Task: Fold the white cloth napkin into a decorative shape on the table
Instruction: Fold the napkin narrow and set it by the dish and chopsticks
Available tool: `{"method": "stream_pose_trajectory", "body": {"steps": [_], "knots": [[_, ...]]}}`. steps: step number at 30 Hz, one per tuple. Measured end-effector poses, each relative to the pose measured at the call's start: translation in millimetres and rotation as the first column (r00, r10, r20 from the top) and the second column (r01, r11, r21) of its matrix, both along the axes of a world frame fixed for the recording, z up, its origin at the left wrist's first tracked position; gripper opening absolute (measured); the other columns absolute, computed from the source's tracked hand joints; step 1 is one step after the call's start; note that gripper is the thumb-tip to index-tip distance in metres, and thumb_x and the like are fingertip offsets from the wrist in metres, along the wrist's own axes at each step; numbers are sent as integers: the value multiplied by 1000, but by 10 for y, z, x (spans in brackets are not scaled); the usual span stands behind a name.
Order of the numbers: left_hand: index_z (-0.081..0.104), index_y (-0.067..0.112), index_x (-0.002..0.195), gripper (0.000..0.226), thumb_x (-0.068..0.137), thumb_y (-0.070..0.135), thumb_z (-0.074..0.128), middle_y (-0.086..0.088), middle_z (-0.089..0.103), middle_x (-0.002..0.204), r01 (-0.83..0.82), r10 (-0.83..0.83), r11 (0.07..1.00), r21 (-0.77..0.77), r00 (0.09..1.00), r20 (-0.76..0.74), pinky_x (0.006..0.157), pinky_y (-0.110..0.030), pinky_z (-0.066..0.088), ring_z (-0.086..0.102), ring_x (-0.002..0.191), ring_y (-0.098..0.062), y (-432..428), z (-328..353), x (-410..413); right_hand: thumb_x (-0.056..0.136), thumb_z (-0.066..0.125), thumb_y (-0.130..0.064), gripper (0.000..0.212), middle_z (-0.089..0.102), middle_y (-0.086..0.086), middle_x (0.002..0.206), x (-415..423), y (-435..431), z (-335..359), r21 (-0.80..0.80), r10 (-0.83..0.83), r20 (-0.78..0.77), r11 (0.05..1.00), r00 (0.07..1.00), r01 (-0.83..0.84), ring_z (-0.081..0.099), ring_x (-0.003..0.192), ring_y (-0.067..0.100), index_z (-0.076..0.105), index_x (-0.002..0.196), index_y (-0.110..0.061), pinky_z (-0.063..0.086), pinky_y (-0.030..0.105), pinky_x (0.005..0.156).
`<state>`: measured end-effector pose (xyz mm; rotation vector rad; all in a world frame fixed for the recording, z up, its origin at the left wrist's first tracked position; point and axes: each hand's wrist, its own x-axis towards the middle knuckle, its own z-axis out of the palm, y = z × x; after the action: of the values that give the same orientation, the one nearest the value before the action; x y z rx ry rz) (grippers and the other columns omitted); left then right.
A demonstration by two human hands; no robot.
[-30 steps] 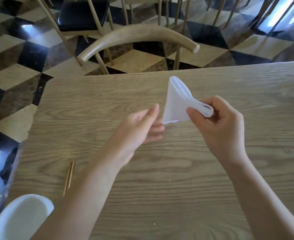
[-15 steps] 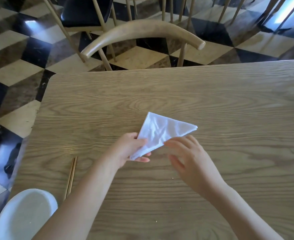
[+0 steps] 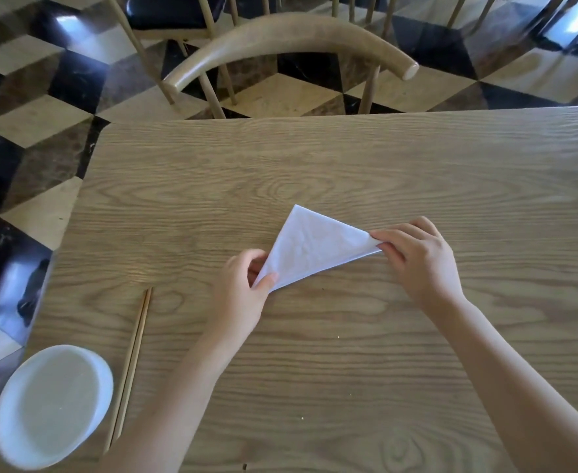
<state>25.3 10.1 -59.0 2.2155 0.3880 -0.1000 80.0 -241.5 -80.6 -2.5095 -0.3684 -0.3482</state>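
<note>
The white cloth napkin lies folded into a triangle on the wooden table, one point aimed away from me. My left hand pinches its near-left corner between thumb and fingers. My right hand pinches the right corner, fingertips on top of the cloth. The napkin stretches flat between the two hands.
A pair of wooden chopsticks lies at the left, beside a white bowl at the table's near-left corner. A curved wooden chair back stands just past the far edge. The table's left edge drops to a checkered floor.
One second ago my right hand held the napkin up in the air. It now lies flat on the table, and my right hand has shifted to grip its right corner.
</note>
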Motion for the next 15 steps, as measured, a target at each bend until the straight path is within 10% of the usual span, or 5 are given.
{"method": "stream_pose_trajectory", "body": {"steps": [10, 15], "knots": [[47, 9, 132, 49, 91, 31, 32, -11, 55, 132, -10, -111, 905, 425, 960, 258, 101, -40, 36, 49, 121, -27, -271, 35, 106, 85, 43, -7, 42, 63, 4, 122, -23, 186, 275, -3, -35, 32, 999, 999, 35, 51, 106, 24, 55, 125, -9, 45, 38, 90], [20, 12, 146, 68, 85, 36, 3, -6, 21, 155, 76, -93, 852, 518, 996, 6, 116, -42, 4, 12, 144, -19, -552, -176, 337, 93, 16, -44, 60, 33, 3, 150, 257, 929, 136, -198, 371, -241, 886, 897, -420, 23, 141, 18, 34, 141, -13, 16, 38, 117]]}}
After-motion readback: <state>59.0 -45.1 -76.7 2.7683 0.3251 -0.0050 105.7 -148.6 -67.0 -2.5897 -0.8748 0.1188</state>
